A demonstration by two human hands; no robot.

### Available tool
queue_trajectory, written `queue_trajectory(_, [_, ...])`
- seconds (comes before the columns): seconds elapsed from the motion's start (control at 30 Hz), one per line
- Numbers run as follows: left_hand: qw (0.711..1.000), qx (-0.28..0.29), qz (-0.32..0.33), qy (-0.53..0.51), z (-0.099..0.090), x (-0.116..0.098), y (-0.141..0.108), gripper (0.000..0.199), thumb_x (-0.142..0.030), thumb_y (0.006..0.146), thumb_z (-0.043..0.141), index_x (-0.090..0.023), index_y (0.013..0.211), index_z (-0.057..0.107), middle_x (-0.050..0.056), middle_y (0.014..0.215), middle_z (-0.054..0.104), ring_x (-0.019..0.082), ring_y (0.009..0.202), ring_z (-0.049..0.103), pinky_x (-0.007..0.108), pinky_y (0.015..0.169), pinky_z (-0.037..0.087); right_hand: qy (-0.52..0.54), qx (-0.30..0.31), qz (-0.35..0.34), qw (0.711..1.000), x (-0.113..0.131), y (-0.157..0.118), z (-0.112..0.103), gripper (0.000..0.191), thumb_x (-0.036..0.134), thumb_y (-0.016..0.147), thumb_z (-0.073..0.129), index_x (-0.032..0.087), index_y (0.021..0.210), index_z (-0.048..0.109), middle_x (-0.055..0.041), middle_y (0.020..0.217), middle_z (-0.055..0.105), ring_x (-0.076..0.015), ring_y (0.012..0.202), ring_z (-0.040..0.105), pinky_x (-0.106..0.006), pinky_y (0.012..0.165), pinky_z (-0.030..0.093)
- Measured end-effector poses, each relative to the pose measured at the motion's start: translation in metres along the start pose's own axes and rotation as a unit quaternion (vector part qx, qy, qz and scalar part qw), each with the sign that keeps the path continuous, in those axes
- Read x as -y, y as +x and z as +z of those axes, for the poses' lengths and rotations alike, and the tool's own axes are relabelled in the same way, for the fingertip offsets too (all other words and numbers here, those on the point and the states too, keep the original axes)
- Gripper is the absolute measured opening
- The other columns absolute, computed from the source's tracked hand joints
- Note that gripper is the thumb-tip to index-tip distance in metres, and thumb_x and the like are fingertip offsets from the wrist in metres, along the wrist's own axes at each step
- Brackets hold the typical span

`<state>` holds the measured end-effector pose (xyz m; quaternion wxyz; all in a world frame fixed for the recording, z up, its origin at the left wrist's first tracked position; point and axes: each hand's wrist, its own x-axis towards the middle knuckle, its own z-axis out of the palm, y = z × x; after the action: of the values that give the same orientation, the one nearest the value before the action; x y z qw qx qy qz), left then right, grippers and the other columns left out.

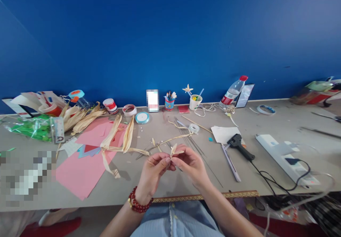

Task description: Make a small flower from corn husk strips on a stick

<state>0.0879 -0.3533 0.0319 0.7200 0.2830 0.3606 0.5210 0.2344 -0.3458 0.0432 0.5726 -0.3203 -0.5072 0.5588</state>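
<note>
Near the table's front edge, a small pale husk flower (174, 149) is pinched between both hands, its petals pointing up. My left hand (157, 167), with red beads at the wrist, has thumb and fingers closed at its base. My right hand (190, 162) closes on the same flower from the other side, fingers behind the petals. Thin wires (197, 146) and a long twisted husk strip (176, 137) lie just beyond the hands. To the left are dried corn husks (128, 134) on pink paper (77, 173).
A black glue gun (241, 146), a lilac cutter (231, 164) and a white power strip (286, 162) with cables lie right. Along the blue wall stand a pen cup (169, 104), a paper cup (195, 103) with a husk flower and a tilted bottle (233, 93). Green packets (34, 127) lie left.
</note>
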Motion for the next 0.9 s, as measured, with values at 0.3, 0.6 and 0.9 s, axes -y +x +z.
queue_trajectory(0.3, [1.0,-0.005,0.005,-0.01,0.002,-0.001,0.0,0.017,-0.027,0.07,0.084,-0.015,0.075,0.074,0.003,0.066,0.074,0.013,0.059,0.067,0.024,0.065,0.053,0.063,-0.006,0.055,0.996,0.001,0.0,0.004,0.025,0.035,0.078,0.078,0.02,0.08,0.058,0.0029,0.072,0.055,-0.0117,0.057,0.059,-0.028,0.056,0.054])
queue_trajectory(0.6, [1.0,-0.001,0.001,-0.001,0.0,-0.003,-0.002,0.018,-0.028,0.069,0.085,-0.014,0.075,0.075,0.004,0.066,0.075,0.013,0.059,0.068,0.024,0.065,0.054,0.054,0.013,0.043,0.998,0.003,0.001,0.001,0.02,0.03,0.079,0.078,0.019,0.079,0.061,0.0018,0.079,0.056,-0.0112,0.06,0.062,-0.027,0.057,0.054])
queue_trajectory(0.9, [0.999,0.023,-0.018,0.018,-0.001,-0.008,-0.003,0.023,-0.031,0.066,0.087,-0.013,0.074,0.076,0.006,0.068,0.077,0.014,0.057,0.069,0.025,0.063,0.055,0.024,0.068,0.072,0.995,0.009,0.005,-0.009,0.017,0.027,0.079,0.078,0.018,0.081,0.064,0.0001,0.079,0.059,-0.0122,0.064,0.062,-0.026,0.06,0.054])
